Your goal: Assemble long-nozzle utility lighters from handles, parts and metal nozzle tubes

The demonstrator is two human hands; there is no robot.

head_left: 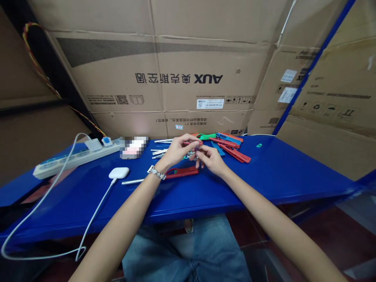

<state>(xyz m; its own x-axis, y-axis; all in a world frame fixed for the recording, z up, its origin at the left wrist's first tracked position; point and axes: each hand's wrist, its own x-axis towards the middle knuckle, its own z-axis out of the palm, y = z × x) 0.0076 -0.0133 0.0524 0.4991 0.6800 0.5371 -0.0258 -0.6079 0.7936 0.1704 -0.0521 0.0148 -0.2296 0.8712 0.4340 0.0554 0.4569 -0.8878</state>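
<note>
My left hand [181, 150], with a metal watch at the wrist, pinches a red plastic piece [199, 143]. Closed close beside it, my right hand [213, 159] has its fingertips at the same spot; what they grip is too small to make out. Just in front lies a long-necked lighter with a red handle [185, 172] and a metal tube [132, 182], partly hidden by my left wrist. Under and behind my hands are metal tubes [158, 151] and small shiny parts. Red handle shells [233, 152], a blue shell [216, 148] and a green shell [207, 137] lie to the right.
A small green part [259, 145] lies far right on the blue table [282, 176]. On the left are a power strip [79, 156], a white charging case [119, 172] with its cable and a blurred-out object [133, 147]. Cardboard [176, 58] walls the back.
</note>
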